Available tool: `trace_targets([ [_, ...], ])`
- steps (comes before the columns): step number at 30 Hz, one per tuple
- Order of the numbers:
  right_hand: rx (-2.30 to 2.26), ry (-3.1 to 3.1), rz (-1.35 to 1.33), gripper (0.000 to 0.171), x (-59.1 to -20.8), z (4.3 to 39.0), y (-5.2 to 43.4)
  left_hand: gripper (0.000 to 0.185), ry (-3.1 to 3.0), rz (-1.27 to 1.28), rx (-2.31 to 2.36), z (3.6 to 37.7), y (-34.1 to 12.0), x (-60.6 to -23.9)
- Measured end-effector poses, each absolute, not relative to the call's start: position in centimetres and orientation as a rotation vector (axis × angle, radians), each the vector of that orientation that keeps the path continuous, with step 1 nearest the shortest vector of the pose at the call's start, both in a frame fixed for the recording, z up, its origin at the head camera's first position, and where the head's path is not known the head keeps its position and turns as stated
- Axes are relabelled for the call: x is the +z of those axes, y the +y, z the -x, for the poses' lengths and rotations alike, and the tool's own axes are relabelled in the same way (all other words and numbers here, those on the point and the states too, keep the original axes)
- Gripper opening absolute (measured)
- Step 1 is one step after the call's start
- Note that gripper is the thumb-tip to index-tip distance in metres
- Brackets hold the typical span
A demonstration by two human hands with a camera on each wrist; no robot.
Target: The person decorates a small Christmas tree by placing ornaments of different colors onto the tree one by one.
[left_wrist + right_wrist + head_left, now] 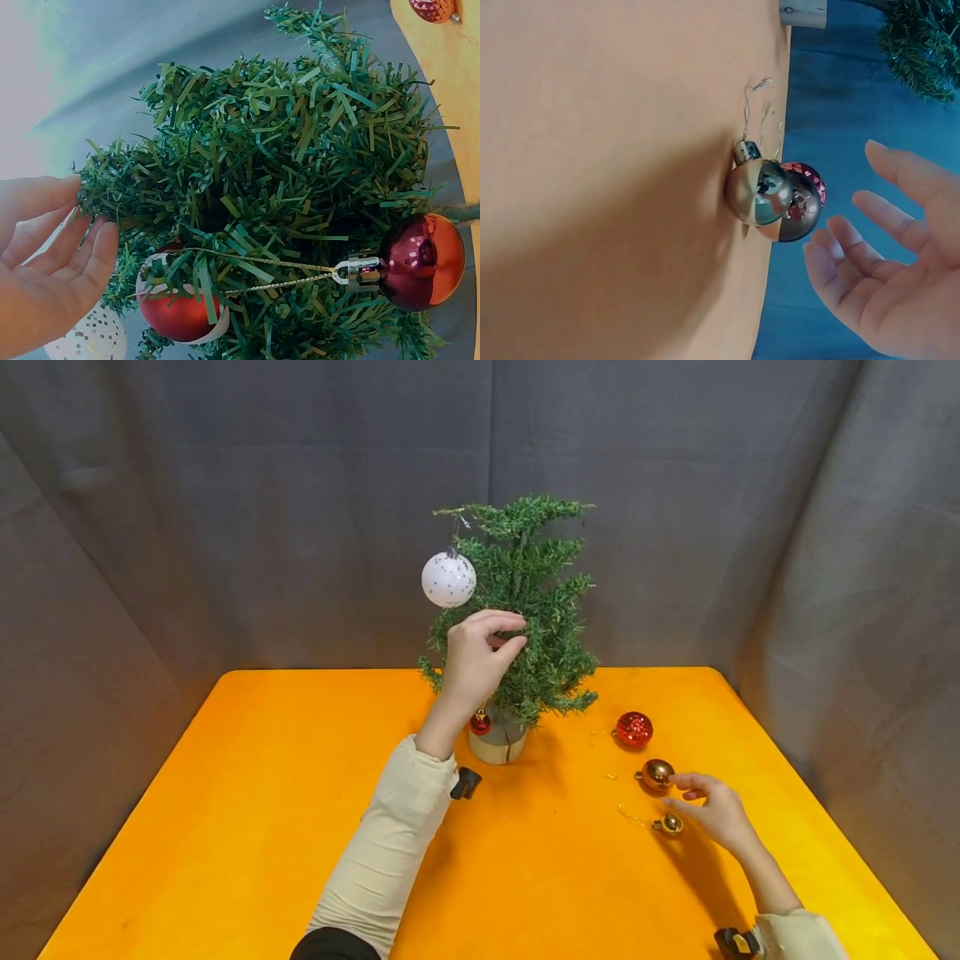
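A small green artificial tree [536, 602] stands in a wooden stump pot [497, 747] on the orange table [225, 793]. A white speckled ball [448, 579] hangs from an upper left branch. My left hand [517, 633] is raised at the tree's left side; in the left wrist view its loose fingers [90, 247] touch branch tips and hold nothing. A shiny red ball [421, 261] hangs low on a gold string. My right hand [675, 792] hovers open beside a gold ball [657, 773] and a smaller gold ball [669, 824].
A red glitter ball [633, 729] lies on the table right of the pot. Another red ball [176, 311] with a white band sits among the lower branches. Loose gold strings lie near the gold balls. Grey cloth surrounds the table on three sides.
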State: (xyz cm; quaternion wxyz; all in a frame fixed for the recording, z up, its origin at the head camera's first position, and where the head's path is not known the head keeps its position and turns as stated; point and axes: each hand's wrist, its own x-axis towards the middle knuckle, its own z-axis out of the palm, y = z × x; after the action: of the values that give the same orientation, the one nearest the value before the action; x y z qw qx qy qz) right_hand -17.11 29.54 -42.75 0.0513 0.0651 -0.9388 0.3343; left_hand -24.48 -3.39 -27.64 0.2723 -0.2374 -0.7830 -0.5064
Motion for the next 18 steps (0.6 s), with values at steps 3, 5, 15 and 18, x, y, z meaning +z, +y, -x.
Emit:
trace_targets([
  [3,1.037,-2.876,-0.2,0.039,-43.2,17.2,29.8,0.016,-2.112,0.634,-1.359,24.4,-3.4,-27.6],
  [5,1.043,-2.89,-0.21,0.04,-43.4,17.3,30.0,0.016,-2.116,0.63,-1.356,24.4,-3.4,-27.6],
  [15,1.158,-3.014,-0.238,0.047,-44.0,17.4,30.4,0.016,-2.125,0.625,-1.347,24.3,-3.5,-27.5],
  [18,1.172,-3.044,-0.253,0.047,-44.4,17.5,30.5,0.016,-2.133,0.623,-1.346,24.3,-3.4,-27.5],
])
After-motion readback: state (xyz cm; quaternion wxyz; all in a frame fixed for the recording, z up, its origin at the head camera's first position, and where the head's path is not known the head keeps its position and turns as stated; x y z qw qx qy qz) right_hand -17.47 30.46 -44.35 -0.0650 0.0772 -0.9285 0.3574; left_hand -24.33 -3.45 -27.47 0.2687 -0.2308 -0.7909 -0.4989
